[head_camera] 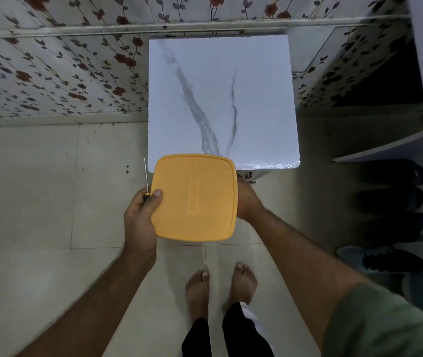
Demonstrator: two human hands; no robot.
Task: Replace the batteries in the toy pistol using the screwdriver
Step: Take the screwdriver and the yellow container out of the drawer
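A square box with a yellow lid [195, 197] is held between both hands in front of the near edge of a small white marble-patterned table [220, 99]. My left hand [141, 217] grips the box's left side with the thumb on the lid, and the same hand holds a thin screwdriver [145, 176] with its metal shaft pointing away from me. My right hand [246, 199] grips the box's right side, mostly hidden behind it. The lid is on, so the box's contents are hidden. No toy pistol or batteries are in view.
The tabletop is bare and stands against a floral-papered wall [58, 73]. Several dark shoes [393, 202] line the floor at the right under a white shelf [380, 150]. My bare feet [220, 287] stand on pale floor tiles below the box.
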